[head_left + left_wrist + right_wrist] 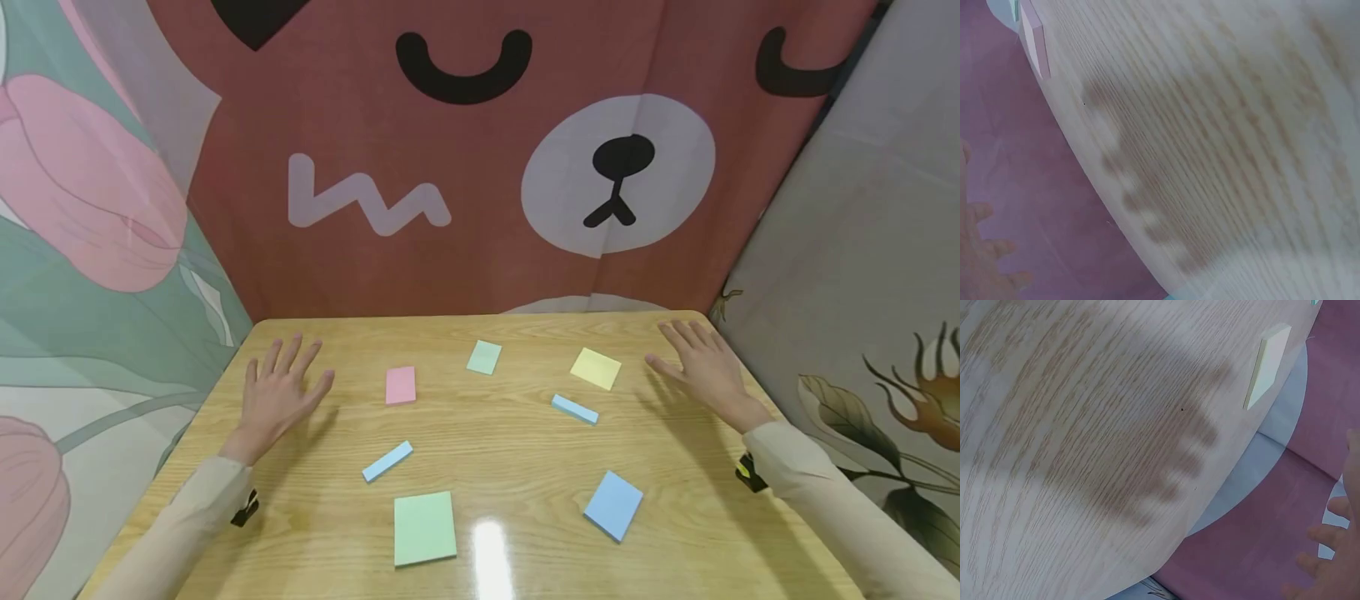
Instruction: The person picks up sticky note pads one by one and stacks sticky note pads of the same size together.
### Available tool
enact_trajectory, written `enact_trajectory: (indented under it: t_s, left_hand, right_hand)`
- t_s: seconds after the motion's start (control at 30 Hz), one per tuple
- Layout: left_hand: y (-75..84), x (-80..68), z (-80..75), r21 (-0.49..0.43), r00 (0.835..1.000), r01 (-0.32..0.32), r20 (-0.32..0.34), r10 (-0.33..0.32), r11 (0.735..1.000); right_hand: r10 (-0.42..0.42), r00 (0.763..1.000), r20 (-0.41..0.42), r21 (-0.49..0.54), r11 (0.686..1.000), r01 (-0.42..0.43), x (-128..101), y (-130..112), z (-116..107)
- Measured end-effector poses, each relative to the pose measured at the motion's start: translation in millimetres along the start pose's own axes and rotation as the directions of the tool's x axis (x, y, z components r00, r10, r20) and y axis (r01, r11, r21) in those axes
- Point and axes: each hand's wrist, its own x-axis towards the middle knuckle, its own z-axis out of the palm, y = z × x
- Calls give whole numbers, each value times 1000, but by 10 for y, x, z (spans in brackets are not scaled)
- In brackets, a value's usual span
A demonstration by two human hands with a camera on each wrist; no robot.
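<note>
My left hand [279, 398] hovers over the left side of the table, fingers spread, holding nothing. A pink sticky-note pad [401, 386] is the nearest thing to it, off to its right. On the right side, my right hand [702, 367] is also held above the wood with its fingers extended and nothing in them. To its left lies a yellow sticky-note pad [596, 368], with a light-blue narrow strip pad [575, 409] just in front. In the right wrist view the yellow pad [1267, 365] shows near the table's far edge, and each hand casts a shadow.
A small mint pad [484, 357] lies at the back middle. Nearer are another light-blue strip [387, 462], a larger green pad [424, 529] and a blue pad [613, 506]. Behind the wooden table [495, 450] hangs a red bear-print cloth [337, 267]; patterned cloths flank both sides.
</note>
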Motion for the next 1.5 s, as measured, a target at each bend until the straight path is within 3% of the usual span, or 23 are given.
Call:
enact_trajectory:
  t_s: [0.2,1.17,1.5]
  left_hand:
    - [36,-33,-20,-9,1000,-15,5,15,1000]
    - [175,-173,10,-19,998,-60,0,60,998]
    - [223,-233,24,-31,998,-61,32,62,998]
  right_hand:
    - [-37,999,-24,3,999,38,21,-45,13]
    - [-66,996,53,18,998,65,72,-298,98]
    - [-114,993,25,9,993,113,43,-380,122]
